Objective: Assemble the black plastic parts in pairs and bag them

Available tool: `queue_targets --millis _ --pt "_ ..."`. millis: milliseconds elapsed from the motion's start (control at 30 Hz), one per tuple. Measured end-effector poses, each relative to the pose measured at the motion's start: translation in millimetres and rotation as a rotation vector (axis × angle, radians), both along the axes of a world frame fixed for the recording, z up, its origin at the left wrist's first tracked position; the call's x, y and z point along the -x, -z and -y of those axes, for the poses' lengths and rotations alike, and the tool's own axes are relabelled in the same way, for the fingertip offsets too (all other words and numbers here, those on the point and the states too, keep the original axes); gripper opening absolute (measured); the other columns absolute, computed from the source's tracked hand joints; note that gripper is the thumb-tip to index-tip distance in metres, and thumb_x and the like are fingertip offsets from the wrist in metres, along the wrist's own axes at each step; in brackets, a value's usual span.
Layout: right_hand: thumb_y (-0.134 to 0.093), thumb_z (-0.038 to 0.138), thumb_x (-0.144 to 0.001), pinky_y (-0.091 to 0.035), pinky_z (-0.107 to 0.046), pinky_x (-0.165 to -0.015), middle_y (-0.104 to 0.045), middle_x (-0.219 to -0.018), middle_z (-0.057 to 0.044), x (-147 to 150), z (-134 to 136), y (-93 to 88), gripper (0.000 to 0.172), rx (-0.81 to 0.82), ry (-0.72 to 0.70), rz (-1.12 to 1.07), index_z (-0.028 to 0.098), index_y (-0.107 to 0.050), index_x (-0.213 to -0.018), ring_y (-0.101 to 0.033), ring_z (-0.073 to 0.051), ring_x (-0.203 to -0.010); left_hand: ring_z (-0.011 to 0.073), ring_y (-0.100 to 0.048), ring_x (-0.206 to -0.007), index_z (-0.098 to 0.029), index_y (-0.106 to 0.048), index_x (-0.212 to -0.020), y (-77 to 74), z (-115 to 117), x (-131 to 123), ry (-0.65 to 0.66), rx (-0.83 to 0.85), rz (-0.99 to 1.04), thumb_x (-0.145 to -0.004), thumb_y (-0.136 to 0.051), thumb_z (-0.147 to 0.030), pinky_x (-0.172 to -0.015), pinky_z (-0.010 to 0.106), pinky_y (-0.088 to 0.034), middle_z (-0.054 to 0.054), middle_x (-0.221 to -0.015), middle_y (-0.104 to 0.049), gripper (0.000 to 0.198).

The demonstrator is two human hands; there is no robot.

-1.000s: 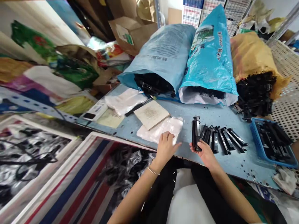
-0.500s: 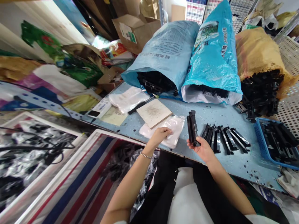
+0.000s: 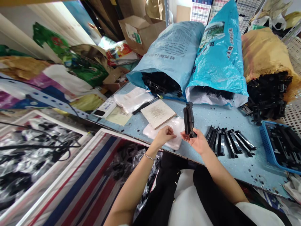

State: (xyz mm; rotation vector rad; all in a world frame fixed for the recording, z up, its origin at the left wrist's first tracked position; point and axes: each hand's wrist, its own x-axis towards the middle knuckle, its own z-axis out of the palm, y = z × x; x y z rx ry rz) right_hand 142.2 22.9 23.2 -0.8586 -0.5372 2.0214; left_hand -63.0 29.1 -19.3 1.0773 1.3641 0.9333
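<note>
My right hand (image 3: 195,140) is closed around the lower end of a long black plastic part (image 3: 188,119), held upright above the table's front edge. My left hand (image 3: 166,135), with a chain bracelet at the wrist, has its fingertips pinched together over a stack of clear plastic bags (image 3: 176,127). Whether a thin bag is between those fingers I cannot make out. A square whitish board (image 3: 158,113) lies partly on the bags. Right of my right hand, several similar black plastic parts (image 3: 229,141) lie in a fanned row on the blue table (image 3: 244,164).
Two blue sacks (image 3: 168,47) (image 3: 219,67) and a yellow sack (image 3: 265,53), all with black parts inside, lie along the back. A blue basket (image 3: 265,141) of black parts stands right. A black-handled tool (image 3: 143,106) lies left. Below is a striped bin (image 3: 94,163).
My right hand has moved left with the black plastic part, closer to my left hand. My left hand has risen slightly from the bags, its fingers now more curled. The view has shifted a little.
</note>
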Motion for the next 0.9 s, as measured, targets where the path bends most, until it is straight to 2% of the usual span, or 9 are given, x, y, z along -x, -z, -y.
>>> queue_targets --millis 133,233,400,467,533,600,667,767,900 --pt "-0.072 0.045 -0.08 -0.055 -0.045 -0.102 -0.077 -0.09 -0.009 13.2 -8.1 2.3 0.033 0.046 0.009 -0.094 0.015 -0.071 -0.092 -0.072 -0.025 -0.101 0.0108 -0.052 -0.058 -0.021 -0.05 -0.074 -0.9 0.6 0.3 0.004 -0.016 -0.022 -0.052 -0.082 -0.03 -0.058 0.024 -0.041 -0.006 -0.063 -0.058 0.041" --pt "-0.072 0.042 -0.081 -0.056 -0.047 -0.102 -0.077 -0.087 -0.008 22.1 -14.0 4.3 0.029 0.09 0.034 -0.106 0.016 -0.069 -0.094 -0.072 -0.024 -0.099 0.01 -0.051 -0.057 -0.02 -0.049 -0.073 -2.9 1.7 4.4 -0.003 -0.023 0.01 -0.055 -0.081 -0.031 -0.057 0.024 -0.039 -0.006 -0.063 -0.056 0.038" --pt "-0.073 0.042 -0.081 -0.057 -0.049 -0.1 -0.077 -0.085 -0.006 29.3 -17.5 2.5 0.027 0.073 0.048 -0.167 0.018 -0.068 -0.091 -0.073 -0.023 -0.094 0.0135 -0.06 -0.065 -0.021 -0.047 -0.074 -9.0 5.9 11.0 -0.045 -0.071 0.105 -0.062 -0.078 -0.03 -0.065 0.027 -0.046 -0.003 -0.069 -0.063 0.034" --pt "-0.073 0.043 -0.08 -0.059 -0.048 -0.096 -0.078 -0.085 -0.007 32.1 -19.0 4.0 0.029 0.058 0.046 -0.191 0.017 -0.068 -0.091 -0.073 -0.023 -0.094 0.0145 -0.06 -0.068 -0.02 -0.048 -0.072 -14.0 9.0 12.7 -0.056 -0.184 -0.03 -0.069 -0.07 -0.025 -0.066 0.027 -0.047 -0.002 -0.069 -0.063 0.023" --pt "-0.074 0.042 -0.08 -0.063 -0.038 -0.085 -0.078 -0.085 -0.008 34.9 -22.0 9.0 0.029 0.053 0.09 -0.141 0.016 -0.069 -0.092 -0.074 -0.022 -0.092 0.0165 -0.063 -0.076 -0.02 -0.055 -0.072 -21.1 12.9 16.9 -0.028 -0.35 -0.222 -0.077 -0.058 -0.018 -0.073 0.03 -0.05 0.001 -0.076 -0.066 0.006" --pt "-0.076 0.039 -0.079 -0.062 -0.028 -0.072 -0.079 -0.086 -0.008 36.8 -26.0 16.6 0.027 0.048 0.153 -0.059 0.016 -0.069 -0.093 -0.075 -0.021 -0.09 0.0193 -0.065 -0.09 -0.019 -0.065 -0.077 -28.9 16.8 23.4 0.037 -0.507 -0.431 -0.083 -0.048 -0.01 -0.084 0.034 -0.052 0.006 -0.089 -0.07 0.02" --pt "-0.076 0.038 -0.079 -0.06 -0.024 -0.067 -0.079 -0.085 -0.007 37.5 -29.7 23.4 0.026 0.04 0.189 -0.012 0.017 -0.069 -0.093 -0.076 -0.02 -0.09 0.0227 -0.066 -0.098 -0.018 -0.073 -0.083 -34.8 19.0 30.0 0.109 -0.579 -0.652 -0.084 -0.045 -0.005 -0.091 0.038 -0.052 0.01 -0.095 -0.071 0.031" --pt "-0.078 0.039 -0.078 -0.06 -0.025 -0.069 -0.079 -0.084 -0.005 34.8 -32.0 25.2 0.025 0.007 0.194 0.015 0.019 -0.069 -0.09 -0.075 -0.02 -0.088 0.0259 -0.067 -0.096 -0.016 -0.077 -0.09 -36.1 15.8 34.1 0.18 -0.495 -0.89 -0.083 -0.05 -0.007 -0.089 0.039 -0.054 0.011 -0.095 -0.073 0.029" --pt "-0.076 0.038 -0.077 -0.059 -0.029 -0.079 -0.077 -0.08 -0.003 14.5 -19.8 11.1 0.023 -0.067 0.159 0.011 0.018 -0.068 -0.086 -0.073 -0.018 -0.083 0.0234 -0.07 -0.09 -0.018 -0.077 -0.09 -25.3 4.2 30.3 0.11 -0.391 -0.859 -0.087 -0.054 -0.018 -0.085 0.035 -0.057 0.008 -0.095 -0.074 0.023"
